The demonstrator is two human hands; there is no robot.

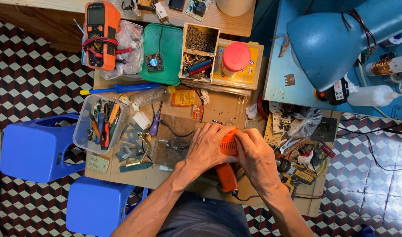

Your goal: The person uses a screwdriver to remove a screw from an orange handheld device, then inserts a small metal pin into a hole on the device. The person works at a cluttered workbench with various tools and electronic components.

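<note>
Both hands — left hand (206, 147), right hand (253, 156) — clasp an orange plastic pistol-shaped tool (227, 169) above the cluttered wooden surface (223, 107); a clear plastic tool tub (100, 123) sits at nine o'clock.

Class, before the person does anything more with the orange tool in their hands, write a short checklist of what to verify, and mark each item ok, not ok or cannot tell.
1. Both hands on the orange power tool: ok; left hand and right hand cover its top.
2. Tool's working end visible: cannot tell; the hands hide it.
3. Cord free of tangles: cannot tell; only a short run shows.
4. Bench around the tool free of loose bits: not ok; metal scraps and wires lie close.
5. Clear tool tub out of the way: ok; it sits off to the left.
</note>
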